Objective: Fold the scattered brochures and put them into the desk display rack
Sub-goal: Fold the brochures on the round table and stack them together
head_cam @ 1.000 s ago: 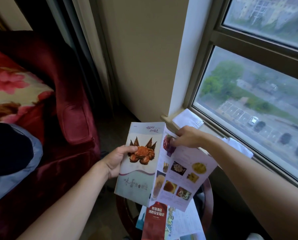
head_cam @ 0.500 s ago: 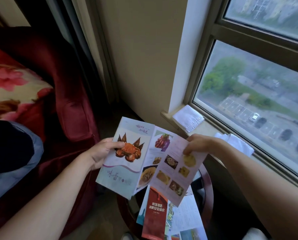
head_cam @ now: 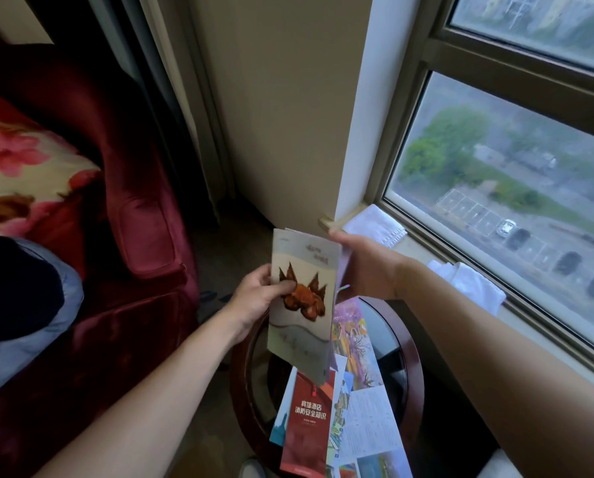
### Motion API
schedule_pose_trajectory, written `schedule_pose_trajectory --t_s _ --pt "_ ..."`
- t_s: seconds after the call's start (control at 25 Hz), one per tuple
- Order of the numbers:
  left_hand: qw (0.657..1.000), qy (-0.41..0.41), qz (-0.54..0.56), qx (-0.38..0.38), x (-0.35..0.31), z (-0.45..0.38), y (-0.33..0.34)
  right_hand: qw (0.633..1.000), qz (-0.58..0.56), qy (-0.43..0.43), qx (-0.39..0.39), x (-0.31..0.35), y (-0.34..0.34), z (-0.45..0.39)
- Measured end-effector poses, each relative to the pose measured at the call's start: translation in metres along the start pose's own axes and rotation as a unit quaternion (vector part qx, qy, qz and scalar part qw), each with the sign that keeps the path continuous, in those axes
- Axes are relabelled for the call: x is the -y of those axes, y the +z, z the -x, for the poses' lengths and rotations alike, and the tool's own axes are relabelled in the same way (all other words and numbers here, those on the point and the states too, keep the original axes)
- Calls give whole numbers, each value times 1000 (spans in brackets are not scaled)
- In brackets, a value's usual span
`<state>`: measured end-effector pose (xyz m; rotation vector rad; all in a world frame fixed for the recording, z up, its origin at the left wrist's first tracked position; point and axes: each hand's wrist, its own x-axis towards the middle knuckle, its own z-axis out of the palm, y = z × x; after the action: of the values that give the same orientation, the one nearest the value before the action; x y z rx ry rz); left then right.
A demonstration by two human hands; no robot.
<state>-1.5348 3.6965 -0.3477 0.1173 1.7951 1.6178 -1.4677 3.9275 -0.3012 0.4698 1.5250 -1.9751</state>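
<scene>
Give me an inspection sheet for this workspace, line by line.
Surface: round dark wood side table with a glass top, partly covered by papers.
Job's things: crab brochure held above the table, nearly folded shut; red brochure and other loose brochures overlapping on the table; no display rack in view.
Clutter: white folded items on the window sill.
Hands: left hand grips the crab brochure's left edge, thumb on the cover; right hand is behind its right edge.
Cables: nothing seen.
Surroundings: red armchair with floral cushion on the left, window on the right.
</scene>
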Motion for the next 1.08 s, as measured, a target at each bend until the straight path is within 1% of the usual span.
schedule_pose_trajectory --t_s 0.04,0.08,0.12,0.16,0.24,0.28,0.36,0.44,0.56,0.64,0.72,0.76,0.84,0.92,1.0,1.08 --pt "998 9 -25 -55 1 -4 -2 1000 -19 -5 5 -1 -4 0" --pt "995 10 -47 -92 3 -7 -4 1000 -13 -6 -1 -1 -7 1" --pt "993 4 -63 -103 5 -10 -7 999 20 -5 -28 -3 -9 0" --pt "993 -7 -79 -92 9 -13 -8 994 72 -6 -76 -5 -8 -2" --pt "991 -26 -120 -53 16 -17 -8 968 171 -8 -185 -15 -2 -9" --pt "989 -33 -141 -39 22 -18 -6 953 206 -7 -221 -22 2 -15" --pt "981 -40 -185 -29 37 -19 -1 933 249 0 -260 -44 9 -24" --pt "964 -46 -261 -31 60 -17 7 914 289 13 -284 -76 9 -35" --pt "920 -33 -387 -54 121 -9 20 880 353 39 -316 -146 7 -56" --pt "903 -32 -424 -59 171 -4 30 873 365 62 -318 -203 10 -70" --pt "897 -54 -436 -50 220 5 37 875 353 88 -320 -258 16 -82" --pt "891 -66 -446 -46 239 9 39 872 352 92 -327 -280 18 -85" --pt "866 -62 -494 -51 275 11 43 854 378 77 -350 -319 22 -95" --pt "846 -32 -526 -75 296 10 45 825 418 54 -377 -341 26 -104" --pt "846 -2 -524 -94 304 7 46 799 449 42 -398 -350 30 -110" --pt "850 4 -518 -97 305 6 46 781 466 36 -414 -349 33 -110"
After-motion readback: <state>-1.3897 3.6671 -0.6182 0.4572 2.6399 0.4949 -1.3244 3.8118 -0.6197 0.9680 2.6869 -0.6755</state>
